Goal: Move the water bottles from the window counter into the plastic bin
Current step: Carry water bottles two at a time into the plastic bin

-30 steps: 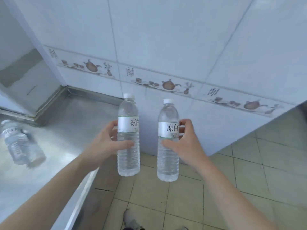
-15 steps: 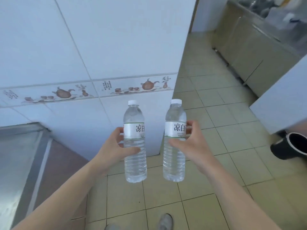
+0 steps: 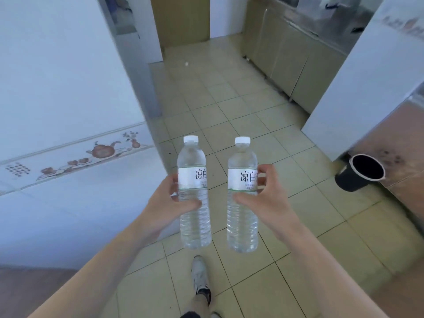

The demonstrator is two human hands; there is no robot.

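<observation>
1. Hands are sitting apart at mid-frame, each one gripping its own clear water bottle above the tiled floor (image 3: 263, 125).
2. The left hand (image 3: 168, 207) is wrapping the left bottle (image 3: 195, 193) just below its white label, thumb crossing the ribbed front and fingers curling round the far side.
3. The right hand (image 3: 267, 198) is clasping the right bottle (image 3: 242, 193) at the label's lower edge, thumb lying across the front and fingertips showing past the label's right side.
4. Both bottles are standing upright with white caps on top, side by side but not touching, a strip of floor showing between them.
5. A white tiled wall (image 3: 57, 88) with a teapot-patterned border is running along the left.
6. A black bucket (image 3: 358, 173) is sitting on the floor at the right, just beside a brown cabinet base.
7. Beige cabinets (image 3: 291, 58) are lining the far right of the passage.
8. A shoe (image 3: 199, 274) is showing on the floor below the bottles.
</observation>
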